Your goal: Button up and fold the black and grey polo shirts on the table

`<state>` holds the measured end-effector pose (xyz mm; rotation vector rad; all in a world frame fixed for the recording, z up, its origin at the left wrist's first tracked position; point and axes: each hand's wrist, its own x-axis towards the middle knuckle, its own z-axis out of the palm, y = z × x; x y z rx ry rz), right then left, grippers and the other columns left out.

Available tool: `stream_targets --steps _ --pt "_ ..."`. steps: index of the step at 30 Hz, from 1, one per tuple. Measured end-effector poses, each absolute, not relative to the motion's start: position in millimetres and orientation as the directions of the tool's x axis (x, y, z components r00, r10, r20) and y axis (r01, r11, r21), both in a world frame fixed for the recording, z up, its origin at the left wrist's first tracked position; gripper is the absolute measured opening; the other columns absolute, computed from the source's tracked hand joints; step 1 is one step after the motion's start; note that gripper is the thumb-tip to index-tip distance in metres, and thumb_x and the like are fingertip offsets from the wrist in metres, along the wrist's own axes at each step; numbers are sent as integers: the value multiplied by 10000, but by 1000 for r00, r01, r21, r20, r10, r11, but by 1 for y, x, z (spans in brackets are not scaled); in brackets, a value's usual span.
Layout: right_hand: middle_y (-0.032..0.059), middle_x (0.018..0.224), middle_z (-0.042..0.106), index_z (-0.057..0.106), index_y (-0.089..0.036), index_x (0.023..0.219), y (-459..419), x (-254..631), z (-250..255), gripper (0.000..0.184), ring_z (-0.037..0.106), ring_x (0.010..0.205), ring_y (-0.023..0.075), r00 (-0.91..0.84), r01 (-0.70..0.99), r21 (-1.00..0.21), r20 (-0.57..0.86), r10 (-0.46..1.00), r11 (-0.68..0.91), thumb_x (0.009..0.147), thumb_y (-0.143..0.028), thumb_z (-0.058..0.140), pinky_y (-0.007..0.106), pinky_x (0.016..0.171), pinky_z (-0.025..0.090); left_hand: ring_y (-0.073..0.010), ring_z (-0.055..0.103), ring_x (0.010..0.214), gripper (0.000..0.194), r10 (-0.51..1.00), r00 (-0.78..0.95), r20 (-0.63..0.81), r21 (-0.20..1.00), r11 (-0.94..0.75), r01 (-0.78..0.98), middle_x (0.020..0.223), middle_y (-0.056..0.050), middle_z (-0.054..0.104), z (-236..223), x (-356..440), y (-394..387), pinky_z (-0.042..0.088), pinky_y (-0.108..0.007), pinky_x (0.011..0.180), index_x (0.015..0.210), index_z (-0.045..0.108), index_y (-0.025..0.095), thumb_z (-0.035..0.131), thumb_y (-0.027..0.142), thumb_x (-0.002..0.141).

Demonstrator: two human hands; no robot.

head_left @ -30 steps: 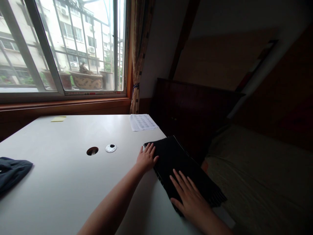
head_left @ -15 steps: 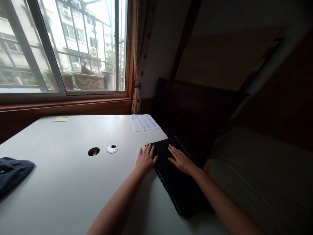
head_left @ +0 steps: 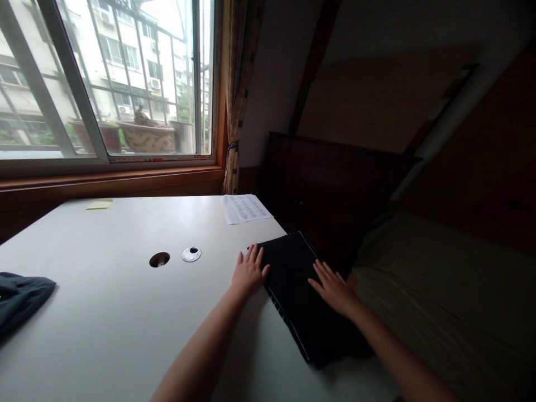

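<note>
A folded black cloth (head_left: 301,296) lies flat at the right edge of the white table, with thin white lines along its edges. My left hand (head_left: 250,269) rests on its upper left edge, fingers stretched out and partly on the tabletop. Over the right side of the cloth lies my right hand (head_left: 333,287), palm down with its fingers spread. Neither hand grips anything. The cloth's layers are too dark to tell apart.
The white table (head_left: 104,312) carries printed sheets (head_left: 245,209) at its far right corner and a yellow sticky note (head_left: 99,205) at the far left. A dark blue cloth (head_left: 25,301) lies at the left. A round hole (head_left: 159,259) sits beside a metal cap (head_left: 191,254).
My right hand has slid to the right across the black cloth, toward its right edge. My left hand stays in place on the left edge. The view has shifted slightly.
</note>
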<state>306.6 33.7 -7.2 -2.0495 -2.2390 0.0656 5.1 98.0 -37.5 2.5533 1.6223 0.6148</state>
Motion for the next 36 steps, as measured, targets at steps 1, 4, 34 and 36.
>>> stream_targets --steps 1,4,34,36 --pt "67 1632 298 420 -247 1517 25 301 -2 616 190 1526 298 -156 982 -100 61 986 162 998 -572 344 563 1225 161 -262 136 1543 687 881 370 296 253 -446 859 1665 -94 169 -37 5 98 187 -538 1231 1590 224 191 259 576 1022" --pt "32 1629 308 365 -299 1544 -5 281 11 586 229 1519 253 -379 917 -121 39 924 381 1013 -547 364 515 1245 155 -261 131 1544 690 881 371 296 254 -446 858 1666 -93 163 -38 5 98 188 -540 1230 1589 225 191 252 583 1022" --pt "83 1653 212 202 -239 1599 -34 206 6 677 215 1521 280 -495 854 -106 139 858 510 1022 -527 408 529 1235 226 -249 224 1523 583 893 281 352 266 -383 884 1645 -92 253 -41 5 99 284 -494 1205 1564 298 181 293 447 1045" --pt "64 1658 193 194 -251 1599 -20 206 2 675 187 1529 262 -533 834 -116 82 842 540 1024 -554 376 516 1245 193 -249 226 1522 583 893 279 354 265 -382 885 1645 -93 254 -42 5 99 280 -489 1208 1564 296 181 300 443 1044"
